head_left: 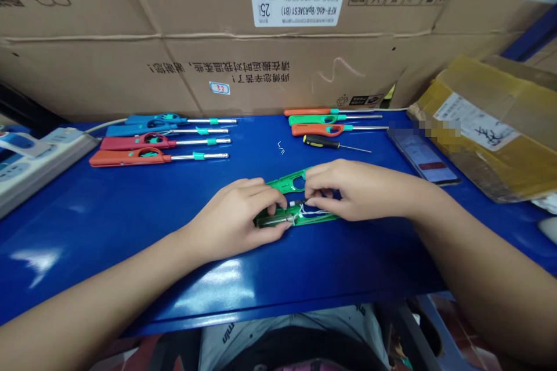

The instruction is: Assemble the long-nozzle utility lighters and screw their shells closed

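A green lighter casing lies opened in two halves on the blue table. Around the left end of the near half (312,219) is my left hand (243,211), its fingers and thumb closed on the shell and the clear fuel tank (274,220) inside. My right hand (337,188) pinches a small black and white igniter part (298,203) just above that shell. Thin white wires (314,211) run from there under my right hand. Behind, the far green half (285,182) with its trigger opening lies partly covered by my right fingers.
Several blue, red and orange lighters (134,156) lie at the left, beside a white power strip (43,162). At the back right are more lighters (317,128), a black-yellow screwdriver (322,141), a phone (422,156) and a taped carton (487,127). A large cardboard box (183,87) stands behind.
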Action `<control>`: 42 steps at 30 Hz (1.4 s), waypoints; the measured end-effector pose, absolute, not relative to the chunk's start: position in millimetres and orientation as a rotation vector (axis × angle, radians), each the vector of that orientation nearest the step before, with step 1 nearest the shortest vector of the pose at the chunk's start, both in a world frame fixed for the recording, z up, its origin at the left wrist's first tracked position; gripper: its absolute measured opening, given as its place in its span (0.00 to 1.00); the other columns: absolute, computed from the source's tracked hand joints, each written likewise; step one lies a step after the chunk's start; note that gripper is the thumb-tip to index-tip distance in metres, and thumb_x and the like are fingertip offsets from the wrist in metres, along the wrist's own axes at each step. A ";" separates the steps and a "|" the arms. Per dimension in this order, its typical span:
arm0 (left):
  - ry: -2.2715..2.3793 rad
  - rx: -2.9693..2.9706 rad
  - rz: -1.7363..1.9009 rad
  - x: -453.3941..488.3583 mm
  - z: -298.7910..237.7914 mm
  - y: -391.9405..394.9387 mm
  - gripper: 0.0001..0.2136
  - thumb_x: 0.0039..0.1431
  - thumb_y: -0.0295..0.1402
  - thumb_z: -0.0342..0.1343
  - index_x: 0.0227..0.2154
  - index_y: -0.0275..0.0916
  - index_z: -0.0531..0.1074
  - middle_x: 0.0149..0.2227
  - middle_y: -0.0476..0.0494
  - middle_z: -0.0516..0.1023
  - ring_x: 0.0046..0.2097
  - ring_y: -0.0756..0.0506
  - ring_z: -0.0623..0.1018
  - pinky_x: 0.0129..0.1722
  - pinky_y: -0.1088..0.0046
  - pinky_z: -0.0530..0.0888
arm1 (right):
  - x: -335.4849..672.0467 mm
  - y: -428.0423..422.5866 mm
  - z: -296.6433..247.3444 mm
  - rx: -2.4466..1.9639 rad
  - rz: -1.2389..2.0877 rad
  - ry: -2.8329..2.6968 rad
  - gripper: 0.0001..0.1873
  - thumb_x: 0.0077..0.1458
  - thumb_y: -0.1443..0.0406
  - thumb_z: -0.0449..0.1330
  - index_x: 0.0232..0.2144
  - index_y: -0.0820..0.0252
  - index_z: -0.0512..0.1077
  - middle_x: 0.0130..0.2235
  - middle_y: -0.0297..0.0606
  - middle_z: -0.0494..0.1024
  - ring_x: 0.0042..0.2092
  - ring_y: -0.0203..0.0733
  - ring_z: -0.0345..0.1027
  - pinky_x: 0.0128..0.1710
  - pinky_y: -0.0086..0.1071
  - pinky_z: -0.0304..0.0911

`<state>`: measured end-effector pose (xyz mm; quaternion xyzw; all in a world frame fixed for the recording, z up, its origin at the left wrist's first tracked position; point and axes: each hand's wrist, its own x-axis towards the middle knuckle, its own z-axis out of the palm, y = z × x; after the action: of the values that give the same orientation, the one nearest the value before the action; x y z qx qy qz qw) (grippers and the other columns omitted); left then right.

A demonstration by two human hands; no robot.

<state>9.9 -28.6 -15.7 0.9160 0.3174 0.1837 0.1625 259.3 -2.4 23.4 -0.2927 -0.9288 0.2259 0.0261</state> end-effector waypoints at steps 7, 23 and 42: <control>0.901 2.452 0.723 9.4 -17.9 -28.2 0.07 0.66 0.35 0.60 0.42 0.39 0.77 0.33 0.49 0.78 0.35 0.50 0.77 0.35 0.76 0.72 | 268.7 4.5 27.6 -1.393 0.280 -2.840 0.13 0.62 0.57 0.59 0.30 0.58 0.72 0.35 0.36 0.76 0.32 0.38 0.66 0.30 0.31 0.51; 1.004 2.660 0.586 5.4 -14.9 -22.0 0.13 0.62 0.43 0.61 0.42 0.39 0.76 0.42 0.43 0.76 0.43 0.43 0.75 0.44 0.64 0.73 | 284.4 12.9 24.3 -1.367 0.538 -2.881 0.07 0.57 0.70 0.55 0.29 0.57 0.72 0.32 0.35 0.76 0.32 0.39 0.65 0.33 0.32 0.53; 0.550 2.839 0.371 1.9 -7.4 -26.2 0.08 0.69 0.32 0.53 0.42 0.42 0.78 0.39 0.46 0.81 0.44 0.45 0.76 0.46 0.66 0.68 | 285.2 15.9 28.2 -1.263 0.642 -2.833 0.08 0.57 0.71 0.56 0.36 0.58 0.75 0.39 0.38 0.80 0.38 0.42 0.71 0.38 0.33 0.61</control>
<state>1.9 -26.2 -7.4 0.9676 0.1873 0.1264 0.1128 285.2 15.9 28.2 -0.3986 -0.8944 0.2025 -0.0129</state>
